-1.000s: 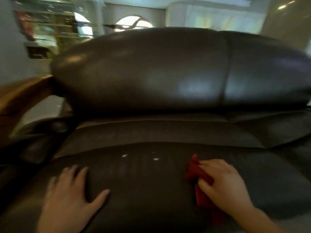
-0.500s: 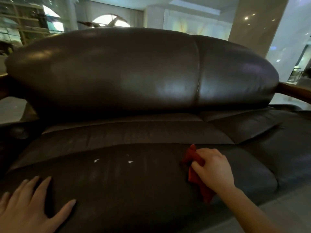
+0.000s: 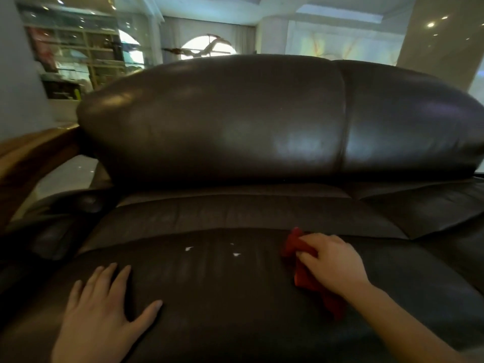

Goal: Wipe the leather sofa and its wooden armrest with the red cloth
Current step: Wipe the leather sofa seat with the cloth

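Fingers of the right hand (image 3: pixel 332 265) curl closed over the cloth (image 3: pixel 303 273), whose long axis runs from the seat's (image 3: pixel 235 297) back seam toward its front edge. Left hand (image 3: pixel 97 318) lies flat, open, empty, near the armrest (image 3: pixel 28 158).

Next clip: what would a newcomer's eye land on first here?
The red cloth, bunched under the right hand on the dark leather sofa, is the only bright colour. Small white flecks dot the seat cushion just left of it. The left hand lies flat on the seat, lower left.
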